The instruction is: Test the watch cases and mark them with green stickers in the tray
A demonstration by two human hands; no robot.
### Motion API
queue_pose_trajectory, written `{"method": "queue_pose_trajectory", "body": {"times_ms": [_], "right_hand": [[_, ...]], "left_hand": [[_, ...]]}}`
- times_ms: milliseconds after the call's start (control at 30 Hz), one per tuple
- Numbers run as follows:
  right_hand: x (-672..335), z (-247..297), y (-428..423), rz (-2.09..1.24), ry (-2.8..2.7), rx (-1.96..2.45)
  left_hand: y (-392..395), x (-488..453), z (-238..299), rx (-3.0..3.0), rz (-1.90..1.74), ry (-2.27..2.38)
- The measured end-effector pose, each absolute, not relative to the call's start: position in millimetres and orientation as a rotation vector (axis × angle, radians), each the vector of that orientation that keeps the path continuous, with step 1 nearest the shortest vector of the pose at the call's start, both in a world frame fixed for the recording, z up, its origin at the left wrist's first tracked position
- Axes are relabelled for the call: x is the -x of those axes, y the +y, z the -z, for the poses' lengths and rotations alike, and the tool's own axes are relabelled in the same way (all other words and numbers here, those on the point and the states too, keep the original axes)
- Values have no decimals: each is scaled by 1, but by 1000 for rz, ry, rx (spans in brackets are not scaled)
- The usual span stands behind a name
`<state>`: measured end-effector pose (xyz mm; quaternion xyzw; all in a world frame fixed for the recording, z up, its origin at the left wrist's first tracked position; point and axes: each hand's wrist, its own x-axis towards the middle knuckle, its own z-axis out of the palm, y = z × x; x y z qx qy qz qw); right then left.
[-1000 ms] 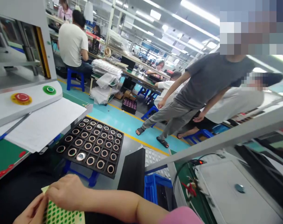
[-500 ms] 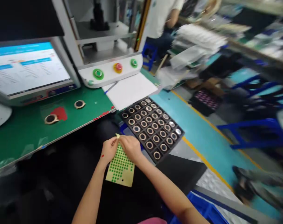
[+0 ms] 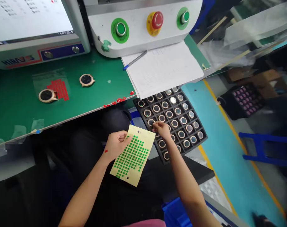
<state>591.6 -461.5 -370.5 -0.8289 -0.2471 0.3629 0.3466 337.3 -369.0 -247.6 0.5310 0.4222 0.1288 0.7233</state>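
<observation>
My left hand (image 3: 115,145) grips the left edge of a pale yellow sticker sheet (image 3: 133,155) covered with small green dots, held over my lap. My right hand (image 3: 161,129) reaches onto a black compartment tray (image 3: 202,135) of several round ring-shaped parts, its fingertips pinched together over a part at the tray's near-left side. What, if anything, the fingertips hold is too small to see. A small red dot sits on my left wrist.
The green bench (image 3: 13,107) carries two round copper-rimmed parts (image 3: 87,80) (image 3: 47,95), a red sticker strip (image 3: 58,89), a paper stack (image 3: 162,67) with a pen (image 3: 135,60), a monitor (image 3: 30,19) and a machine console (image 3: 143,25) with green and red buttons. A blue stool (image 3: 266,148) stands on the floor at right.
The view swung from the factory aisle down to the bench. My right hand left the sticker sheet and moved right onto the tray; my left hand kept hold of the sheet.
</observation>
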Motion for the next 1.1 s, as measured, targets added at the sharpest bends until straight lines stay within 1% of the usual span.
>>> {"method": "queue_pose_trajectory", "body": {"times_ms": [167, 400, 567, 733, 800, 900, 1000, 1100], "right_hand": [[-592, 388, -471, -1061, -516, 2220], [-588, 386, -467, -994, -446, 2236], [-582, 368, -460, -822, -430, 2143], [-554, 311, -474, -437, -524, 1997], [-534, 285, -480, -367, -618, 1951], [-505, 257, -480, -311, -1044, 1862], [-489, 248, -471, -207, -1491, 1737], [-485, 251, -464, -200, -1605, 1723]], "left_hand": [[-364, -334, 242, -1104, -213, 920], [-359, -335, 237, -1061, -153, 950], [-369, -342, 236, -1119, -215, 1033], [-387, -348, 240, -1202, -230, 1027], [-390, -348, 241, -1216, -242, 1020], [-392, -348, 243, -1217, -250, 994], [-393, -349, 244, -1272, -271, 983], [-394, -350, 244, -1344, -288, 990]]}}
